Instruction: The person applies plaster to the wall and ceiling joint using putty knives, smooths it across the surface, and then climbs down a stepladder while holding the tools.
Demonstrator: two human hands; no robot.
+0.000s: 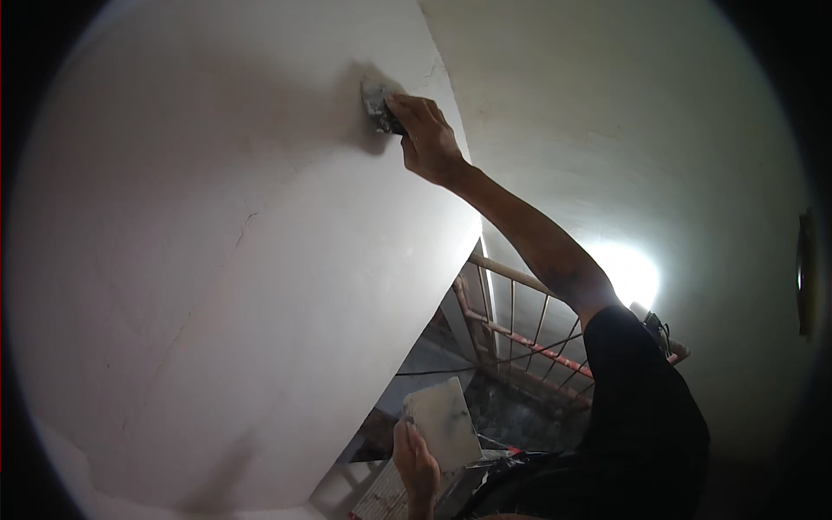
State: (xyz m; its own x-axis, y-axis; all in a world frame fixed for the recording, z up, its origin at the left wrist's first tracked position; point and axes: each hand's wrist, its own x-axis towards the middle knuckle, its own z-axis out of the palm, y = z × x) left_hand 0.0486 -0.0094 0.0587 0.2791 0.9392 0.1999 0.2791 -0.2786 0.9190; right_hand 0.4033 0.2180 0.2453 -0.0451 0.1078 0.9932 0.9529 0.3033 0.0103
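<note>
My right hand (429,143) reaches up with the arm stretched out, its fingers closed around a putty knife (376,100). The blade is smeared with grey-white residue and lies at the pale wall surface (217,295), close to the corner line. Low in the view, my left hand (416,464) grips a flat, square, off-white board (444,420) by its left edge. Grey smudges mark the board's face. A thin crack runs down the wall surface left of the middle.
Below my right arm stands a rusty metal frame with rails and bars (542,347). A bright lamp (652,322) beside it lights the adjoining wall (641,130). A ridged plank (381,496) lies under my left hand. Along the right rim hangs a yellowish fixture (806,277).
</note>
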